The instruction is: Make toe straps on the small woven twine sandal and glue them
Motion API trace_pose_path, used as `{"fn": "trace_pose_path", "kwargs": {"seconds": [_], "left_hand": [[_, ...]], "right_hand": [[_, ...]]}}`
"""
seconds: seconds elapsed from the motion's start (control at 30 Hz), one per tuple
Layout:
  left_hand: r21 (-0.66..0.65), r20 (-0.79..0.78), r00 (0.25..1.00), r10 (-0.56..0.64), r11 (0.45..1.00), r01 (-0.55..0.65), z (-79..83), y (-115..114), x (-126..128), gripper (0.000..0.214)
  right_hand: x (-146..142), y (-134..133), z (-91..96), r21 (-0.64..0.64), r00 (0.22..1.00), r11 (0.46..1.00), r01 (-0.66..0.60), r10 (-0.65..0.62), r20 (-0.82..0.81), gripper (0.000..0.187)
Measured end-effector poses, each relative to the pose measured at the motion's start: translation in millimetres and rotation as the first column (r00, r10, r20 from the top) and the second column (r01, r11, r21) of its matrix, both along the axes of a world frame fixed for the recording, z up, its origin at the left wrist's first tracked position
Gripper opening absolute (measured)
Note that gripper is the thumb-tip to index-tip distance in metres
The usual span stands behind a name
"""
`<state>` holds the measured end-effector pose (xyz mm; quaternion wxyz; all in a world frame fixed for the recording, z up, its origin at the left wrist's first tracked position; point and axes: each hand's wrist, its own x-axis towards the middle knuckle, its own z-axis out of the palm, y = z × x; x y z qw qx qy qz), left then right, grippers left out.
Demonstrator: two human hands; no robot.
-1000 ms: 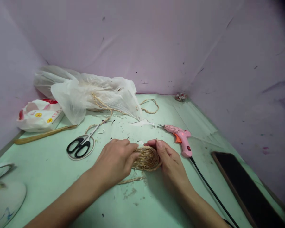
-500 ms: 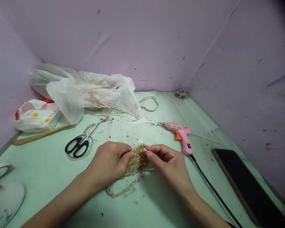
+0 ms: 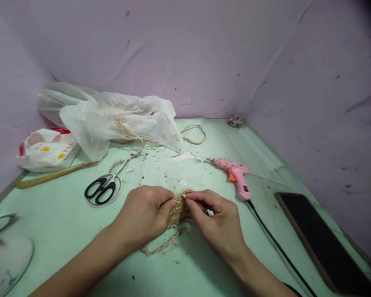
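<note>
Between my hands is a small woven straw piece (image 3: pixel 179 212) made of rows of braided cord. My left hand (image 3: pixel 150 210) pinches its left edge between thumb and bent fingers. From the other side, my right hand (image 3: pixel 216 214) pinches the upper right part with thumb and forefinger; the fingertips hide part of the weave. A loose end of braided cord (image 3: pixel 163 246) curves out below the piece, over the green tabletop. The piece appears held slightly tilted, and its lower right side is partly behind my right hand.
Black-handled scissors (image 3: pixel 103 187) lie left, over a ring. A pink glue gun (image 3: pixel 235 173) lies right, its black cable (image 3: pixel 275 243) running forward beside a phone (image 3: pixel 321 243). Behind are a plastic bag (image 3: pixel 120 115), more braided cord (image 3: pixel 200 142), a white packet (image 3: pixel 46 150) and a curved strip (image 3: pixel 55 175).
My right fingertips have moved slightly left along the top of the woven piece. The piece has shifted and turned a little, and its loose cord end has moved slightly right.
</note>
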<state>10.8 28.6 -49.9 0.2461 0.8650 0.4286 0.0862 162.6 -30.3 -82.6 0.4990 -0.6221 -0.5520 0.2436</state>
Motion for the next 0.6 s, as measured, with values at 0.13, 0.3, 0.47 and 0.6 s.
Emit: {"fn": "trace_pose_path", "kwargs": {"seconds": [0.13, 0.3, 0.47, 0.6], "left_hand": [[0.036, 0.004, 0.999, -0.045, 0.998, 0.044, -1.2, 0.8, -0.6, 0.027], [0.117, 0.015, 0.992, -0.126, 0.985, 0.124, -3.5, -0.4, -2.5, 0.027], [0.142, 0.015, 0.991, -0.134, 0.981, 0.130, -2.3, -2.5, -1.7, 0.026], [0.143, 0.040, 0.988, -0.151, 0.979, 0.144, -0.1, -3.1, -1.0, 0.026]], "right_hand": [[0.7, 0.5, 0.3, 0.063, 0.996, 0.998, -0.015, 0.009, 0.089, 0.011], [1.4, -1.6, 1.6, 0.072, 0.986, 0.997, 0.021, -0.032, 0.163, 0.010], [3.0, -2.2, 5.3, 0.046, 0.977, 0.999, -0.013, 0.003, 0.215, 0.011], [3.2, -1.1, 5.0, 0.075, 0.990, 0.996, -0.043, 0.033, 0.141, 0.011]]}}
